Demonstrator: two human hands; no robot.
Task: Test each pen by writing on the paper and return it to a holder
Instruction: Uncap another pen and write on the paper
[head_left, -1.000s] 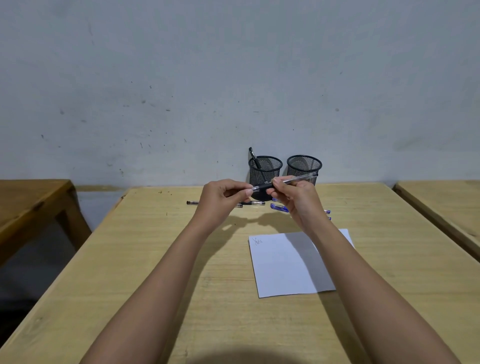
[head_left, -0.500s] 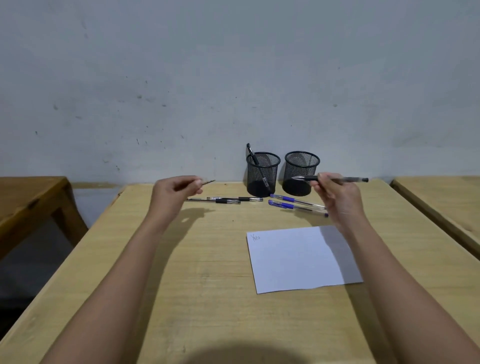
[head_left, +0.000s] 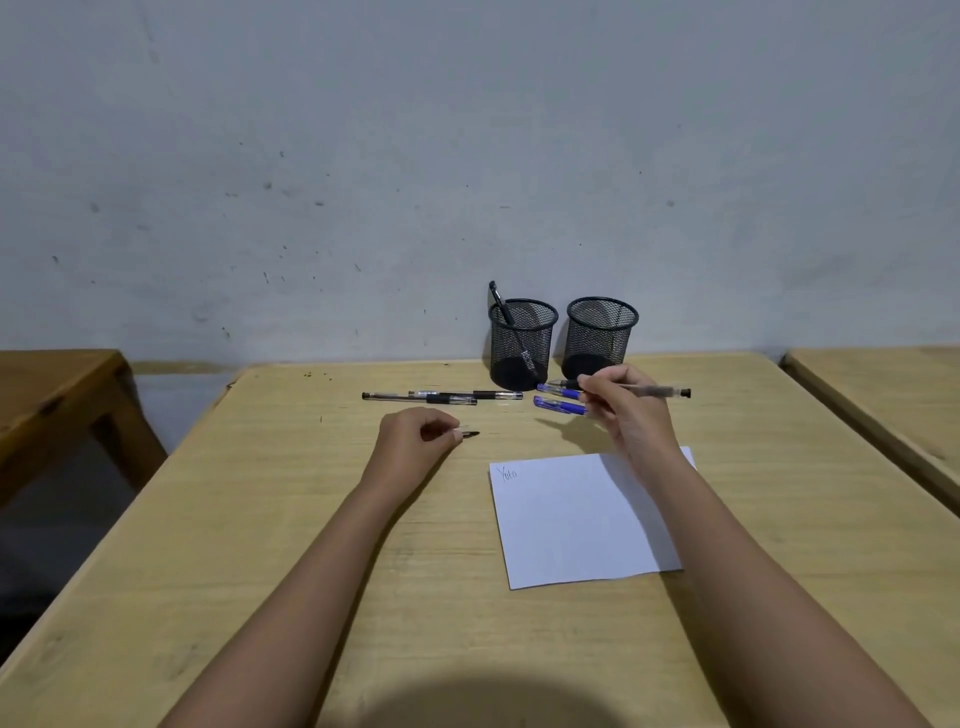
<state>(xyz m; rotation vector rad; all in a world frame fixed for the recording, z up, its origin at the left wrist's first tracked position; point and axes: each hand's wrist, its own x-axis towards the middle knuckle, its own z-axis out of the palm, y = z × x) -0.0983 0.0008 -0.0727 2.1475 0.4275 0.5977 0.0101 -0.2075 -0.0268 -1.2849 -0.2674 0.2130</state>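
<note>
Cap (head_left: 470, 433) pinched in our left hand (head_left: 415, 441), our right hand (head_left: 623, 410) grips the uncapped pen (head_left: 654, 391), next lowering its tip to the paper (head_left: 582, 519).

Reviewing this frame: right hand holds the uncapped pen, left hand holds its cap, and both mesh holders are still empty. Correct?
Not quite. The head view shows the left mesh holder already has a black pen in it; only the right mesh holder looks empty. The right hand does hold the uncapped pen, the left hand its cap.
</note>
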